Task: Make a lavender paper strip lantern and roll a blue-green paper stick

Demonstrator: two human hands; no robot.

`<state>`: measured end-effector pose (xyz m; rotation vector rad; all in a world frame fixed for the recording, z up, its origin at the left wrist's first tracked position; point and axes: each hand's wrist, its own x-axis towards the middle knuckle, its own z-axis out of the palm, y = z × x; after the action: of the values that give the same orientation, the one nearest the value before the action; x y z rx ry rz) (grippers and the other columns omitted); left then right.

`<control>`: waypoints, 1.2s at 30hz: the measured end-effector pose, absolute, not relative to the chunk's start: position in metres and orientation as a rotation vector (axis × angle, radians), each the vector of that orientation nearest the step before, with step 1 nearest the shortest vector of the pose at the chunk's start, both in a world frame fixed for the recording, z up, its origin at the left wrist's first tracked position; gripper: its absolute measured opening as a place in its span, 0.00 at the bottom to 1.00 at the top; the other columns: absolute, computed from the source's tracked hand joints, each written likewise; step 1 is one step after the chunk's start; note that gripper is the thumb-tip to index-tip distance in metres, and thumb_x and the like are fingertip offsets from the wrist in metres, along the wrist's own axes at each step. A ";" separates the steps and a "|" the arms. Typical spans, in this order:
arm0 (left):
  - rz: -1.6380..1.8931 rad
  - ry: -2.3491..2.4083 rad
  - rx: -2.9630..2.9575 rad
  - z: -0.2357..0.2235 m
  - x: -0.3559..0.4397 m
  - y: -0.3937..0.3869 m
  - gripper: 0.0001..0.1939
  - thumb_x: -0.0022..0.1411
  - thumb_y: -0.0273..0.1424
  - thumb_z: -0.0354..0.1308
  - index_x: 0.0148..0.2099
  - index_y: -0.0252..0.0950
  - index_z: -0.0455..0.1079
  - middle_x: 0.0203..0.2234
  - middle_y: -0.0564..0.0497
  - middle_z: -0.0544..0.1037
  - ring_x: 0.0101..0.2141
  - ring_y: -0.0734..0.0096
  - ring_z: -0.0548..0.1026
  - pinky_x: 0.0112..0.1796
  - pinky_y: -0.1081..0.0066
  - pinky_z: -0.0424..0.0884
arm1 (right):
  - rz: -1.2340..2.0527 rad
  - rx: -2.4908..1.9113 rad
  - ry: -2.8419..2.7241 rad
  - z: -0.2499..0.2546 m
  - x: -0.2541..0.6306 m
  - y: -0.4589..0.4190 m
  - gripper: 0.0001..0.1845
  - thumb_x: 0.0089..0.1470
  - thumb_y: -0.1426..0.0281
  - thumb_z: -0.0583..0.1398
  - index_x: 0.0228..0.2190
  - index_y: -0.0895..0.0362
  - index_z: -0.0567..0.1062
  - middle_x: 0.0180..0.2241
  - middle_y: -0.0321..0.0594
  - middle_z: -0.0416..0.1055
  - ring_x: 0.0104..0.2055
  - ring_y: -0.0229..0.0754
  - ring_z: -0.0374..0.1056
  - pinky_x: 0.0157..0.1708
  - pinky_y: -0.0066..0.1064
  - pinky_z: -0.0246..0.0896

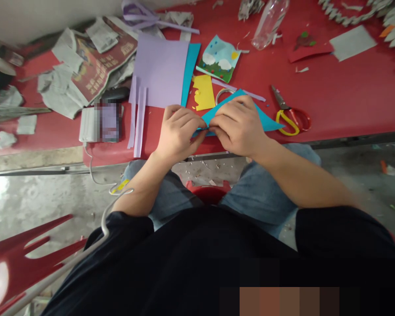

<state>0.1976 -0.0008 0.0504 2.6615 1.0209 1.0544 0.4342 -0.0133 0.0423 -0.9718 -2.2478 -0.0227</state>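
Note:
A blue sheet of paper (269,122), folded to a pointed shape, lies at the table's front edge under both hands. My left hand (181,131) pinches its left corner between thumb and fingers. Close beside it, my right hand (237,125) is closed on the same paper, thumb and index finger meeting near the left fingertips. The fingers hide part of the fold. Behind the right hand, a roll of tape (224,93) is partly covered by the paper. Scissors (288,115) with one yellow and one red handle lie just right of the paper.
On the red table (342,96) are purple paper (161,70), purple strips (140,123), a torn yellow piece (204,92) and a landscape craft picture (219,59). Newspaper (102,61) and a phone (110,123) are at left. A plastic bottle (270,24) lies at the back.

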 end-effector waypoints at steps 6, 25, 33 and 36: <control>0.978 1.039 2.673 0.049 0.196 -0.001 0.04 0.75 0.33 0.61 0.45 0.45 0.76 0.42 0.54 0.86 0.49 0.57 0.83 0.64 0.40 0.68 | -0.017 -0.971 -2.277 0.045 0.435 -0.014 0.14 0.77 0.65 0.52 0.41 0.53 0.75 0.42 0.42 0.77 0.45 0.49 0.70 0.57 0.51 0.58; 0.895 1.030 2.685 0.053 0.196 0.000 0.08 0.78 0.35 0.58 0.43 0.44 0.76 0.43 0.52 0.86 0.48 0.58 0.82 0.63 0.41 0.70 | 0.016 -0.969 -2.310 0.048 0.434 -0.014 0.11 0.77 0.66 0.54 0.43 0.53 0.75 0.43 0.41 0.79 0.46 0.47 0.71 0.65 0.52 0.55; 0.827 1.042 2.624 0.051 0.192 0.003 0.10 0.77 0.40 0.59 0.43 0.42 0.77 0.39 0.50 0.86 0.46 0.55 0.83 0.56 0.48 0.72 | 0.147 -1.038 -2.272 0.044 0.434 -0.014 0.15 0.77 0.63 0.52 0.41 0.48 0.77 0.42 0.39 0.79 0.47 0.51 0.72 0.68 0.62 0.53; 0.831 1.065 2.646 0.049 0.191 0.004 0.10 0.76 0.42 0.61 0.45 0.43 0.77 0.40 0.50 0.85 0.47 0.53 0.83 0.59 0.45 0.71 | 0.166 -1.064 -2.232 0.043 0.433 -0.014 0.15 0.77 0.62 0.53 0.42 0.48 0.77 0.41 0.39 0.78 0.48 0.53 0.72 0.68 0.64 0.53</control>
<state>0.1915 0.0036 0.0493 2.6458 1.0650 0.8312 0.4332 -0.0136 0.0428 -1.0643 -2.2321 0.1662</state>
